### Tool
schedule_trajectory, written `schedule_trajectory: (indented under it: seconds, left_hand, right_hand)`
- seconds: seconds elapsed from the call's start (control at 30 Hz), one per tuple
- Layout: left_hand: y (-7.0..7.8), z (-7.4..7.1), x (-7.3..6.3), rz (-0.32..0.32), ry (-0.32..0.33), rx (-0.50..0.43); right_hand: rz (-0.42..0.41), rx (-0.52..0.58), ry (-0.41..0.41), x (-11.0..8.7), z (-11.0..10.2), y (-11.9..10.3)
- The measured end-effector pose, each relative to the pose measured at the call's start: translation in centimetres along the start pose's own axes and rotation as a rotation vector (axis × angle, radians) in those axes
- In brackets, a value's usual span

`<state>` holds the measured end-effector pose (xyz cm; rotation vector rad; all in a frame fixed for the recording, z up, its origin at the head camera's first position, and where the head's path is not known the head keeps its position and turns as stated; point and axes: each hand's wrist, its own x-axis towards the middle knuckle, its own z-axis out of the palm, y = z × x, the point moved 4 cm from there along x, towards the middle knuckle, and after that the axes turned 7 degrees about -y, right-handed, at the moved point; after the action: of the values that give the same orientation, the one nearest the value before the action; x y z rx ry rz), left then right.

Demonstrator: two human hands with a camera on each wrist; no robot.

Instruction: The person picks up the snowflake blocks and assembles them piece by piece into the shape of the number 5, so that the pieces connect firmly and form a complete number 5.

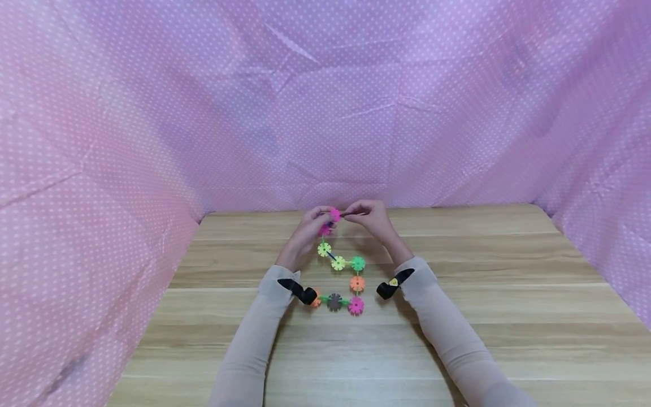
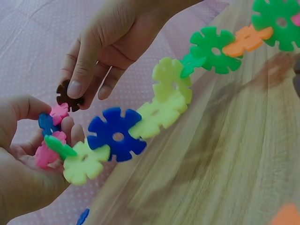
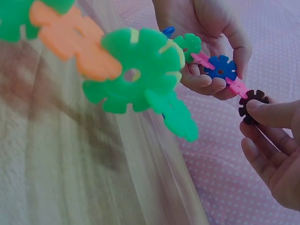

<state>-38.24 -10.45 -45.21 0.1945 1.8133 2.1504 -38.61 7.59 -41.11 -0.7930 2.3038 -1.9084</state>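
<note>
A chain of coloured, notched snowflake building discs, slotted together edge to edge, winds between my arms in the head view. My left hand holds its far end. In the left wrist view the fingers curl around a pink disc and a blue disc. My right hand pinches a dark brown disc between thumb and fingers, right at the edge of a small pink disc at the chain's end. Yellow, larger blue and green discs trail away from the left hand.
Nearer me, the chain runs through an orange disc, a pink disc and a grey disc above the wooden table. Pink dotted cloth rises behind the table and along both sides. Black straps circle the wrists.
</note>
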Motion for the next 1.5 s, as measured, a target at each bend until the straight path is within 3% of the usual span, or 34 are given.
schedule_trajectory:
  seconds: [0.2,0.47,0.7,0.9,1.3,1.5]
  left_hand:
    - [0.2,0.0,-0.1,-0.012,0.028,-0.011]
    - [0.6,0.2,-0.2,0.057,0.018,-0.048]
    - [0.7,0.5,-0.4,0.060,0.062,-0.055]
    - [0.7,0.6,-0.8,0.049,0.058,-0.025]
    - [0.9,0.7,-1.0,0.057,0.016,-0.107]
    - [1.1,0.5,-0.9,0.074,0.002,-0.017]
  right_hand:
    - [-0.017,-0.044,-0.018,-0.5,0.4,-1.5]
    - [-0.077,-0.119,-0.048,-0.7,0.5,-2.3]
    - [-0.113,-0.178,-0.043,-0.7,0.5,-2.7]
    - [-0.117,-0.163,-0.058,-0.7,0.3,-3.0]
    - [-0.140,-0.123,-0.105,-0.8,0.3,-3.2]
    - [-0.164,-0.089,-0.104,-0.6,0.3,-3.1]
